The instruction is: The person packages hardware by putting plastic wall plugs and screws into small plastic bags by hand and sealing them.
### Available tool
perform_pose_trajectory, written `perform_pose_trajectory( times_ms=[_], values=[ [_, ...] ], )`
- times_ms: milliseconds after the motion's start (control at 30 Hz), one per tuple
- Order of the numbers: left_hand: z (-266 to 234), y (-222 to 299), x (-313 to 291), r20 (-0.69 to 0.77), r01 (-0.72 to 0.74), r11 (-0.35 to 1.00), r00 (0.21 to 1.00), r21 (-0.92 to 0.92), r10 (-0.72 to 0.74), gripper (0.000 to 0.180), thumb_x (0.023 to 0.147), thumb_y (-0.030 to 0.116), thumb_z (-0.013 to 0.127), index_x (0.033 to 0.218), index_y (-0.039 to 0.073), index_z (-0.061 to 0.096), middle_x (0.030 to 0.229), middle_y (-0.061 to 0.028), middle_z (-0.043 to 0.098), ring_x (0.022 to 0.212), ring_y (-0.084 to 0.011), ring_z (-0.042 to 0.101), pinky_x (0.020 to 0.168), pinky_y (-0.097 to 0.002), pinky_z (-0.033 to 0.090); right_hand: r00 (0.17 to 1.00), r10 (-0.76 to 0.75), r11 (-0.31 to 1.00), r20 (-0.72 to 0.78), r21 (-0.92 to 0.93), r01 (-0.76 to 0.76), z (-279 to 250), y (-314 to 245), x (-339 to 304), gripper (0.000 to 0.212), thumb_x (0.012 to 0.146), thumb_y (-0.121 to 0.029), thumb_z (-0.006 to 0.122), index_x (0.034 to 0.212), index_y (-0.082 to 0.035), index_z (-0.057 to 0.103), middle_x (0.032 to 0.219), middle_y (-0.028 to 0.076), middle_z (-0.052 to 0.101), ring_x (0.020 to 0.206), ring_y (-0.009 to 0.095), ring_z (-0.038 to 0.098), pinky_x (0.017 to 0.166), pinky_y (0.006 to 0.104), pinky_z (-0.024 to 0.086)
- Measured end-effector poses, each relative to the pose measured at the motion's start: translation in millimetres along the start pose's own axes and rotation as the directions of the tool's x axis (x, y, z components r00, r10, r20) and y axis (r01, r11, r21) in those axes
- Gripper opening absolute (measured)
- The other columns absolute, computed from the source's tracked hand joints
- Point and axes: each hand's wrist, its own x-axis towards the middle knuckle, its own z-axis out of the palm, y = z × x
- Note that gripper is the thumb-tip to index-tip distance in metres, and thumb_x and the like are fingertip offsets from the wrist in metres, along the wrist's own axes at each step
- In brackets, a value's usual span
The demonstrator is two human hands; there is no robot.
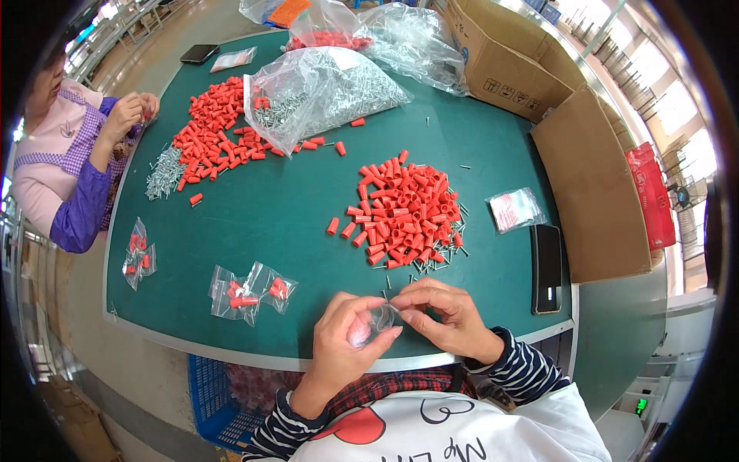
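Observation:
Near the front edge of the table, my left hand (337,333) is closed on a small clear plastic bag (380,317). Something pale and reddish shows through the part of the bag in the palm, too covered to name. The thumb and forefinger of my right hand (449,314) pinch the bag's other edge. Just beyond my hands lies a heap of red wire-nut-like caps (408,208), cone-shaped and hollow. Loose silver screws (431,266) stick out from under the heap's near and right sides, a few close to my fingertips.
Filled small bags (250,292) lie to the left, near a co-worker (69,154). A large bag of screws (331,88) and another red heap (215,115) are farther back. At right are a phone (546,269), a stack of small bags (514,210) and cardboard boxes (585,192).

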Motion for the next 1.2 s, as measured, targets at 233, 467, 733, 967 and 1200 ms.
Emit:
perform_pose_trajectory(
  times_ms=[233,467,733,967,1200],
  values=[
    [2.1,-2.9,-0.5,-0.031,-0.009,1.0,0.999,-0.005,0.008,0.045,0.064,0.004,0.086,0.104,0.004,0.066,0.089,-0.0045,0.059,0.075,-0.0131,0.055,0.066,-0.0265,0.046,0.983,-0.165,0.977,0.074,-0.126,0.174,-1.8,-11.1,6.3,0.024,0.082,0.006,0.065,0.104,-0.001,0.069,0.102,0.012,0.066,0.081,0.026,0.062,0.073,0.0344,0.05],
    [3.2,-3.9,-1.5,-0.038,-0.009,0.999,0.999,0.033,0.01,0.043,0.064,0.001,0.083,0.103,0.004,0.065,0.089,-0.006,0.059,0.075,-0.0148,0.057,0.067,-0.0277,0.048,0.99,-0.077,0.905,0.119,-0.408,0.119,-0.2,-24.9,7.3,0.021,0.082,-0.009,0.069,0.102,-0.002,0.07,0.09,0.011,0.063,0.084,0.027,0.06,0.072,0.0367,0.048],
    [6.8,-5.9,-2.7,-0.015,-0.083,0.989,0.996,0.125,0.086,0.047,0.065,0.001,0.081,0.107,0.004,0.062,0.091,-0.0108,0.059,0.078,-0.025,0.061,0.068,-0.0352,0.052,0.96,0.24,0.956,0.142,-0.206,-0.209,8.7,-18.7,16.1,0.019,0.086,-0.018,0.07,0.095,-0.002,0.073,0.076,0.01,0.06,0.073,0.021,0.057,0.063,0.0336,0.046],
    [5.3,-4.3,-2.9,-0.025,-0.057,0.988,0.998,0.14,0.061,0.052,0.065,-0.002,0.08,0.112,0.004,0.061,0.091,-0.0111,0.059,0.077,-0.0253,0.061,0.068,-0.0362,0.052,0.977,0.199,0.962,0.081,-0.204,-0.179,10.5,-23.3,18.0,0.016,0.087,-0.016,0.068,0.091,-0.001,0.073,0.075,0.008,0.059,0.068,0.019,0.055,0.059,0.0316,0.044],
    [6.6,-4.6,1.3,-0.006,-0.106,0.985,0.994,0.139,0.107,0.052,0.061,-0.004,0.081,0.11,0.004,0.064,0.087,-0.0086,0.056,0.073,-0.0208,0.058,0.065,-0.0315,0.05,0.983,0.158,0.962,0.092,-0.241,-0.132,16.3,-10.7,19.6,0.017,0.081,-0.018,0.068,0.083,-0.001,0.071,0.072,0.01,0.06,0.07,0.023,0.058,0.06,0.0356,0.046]
  ],
)
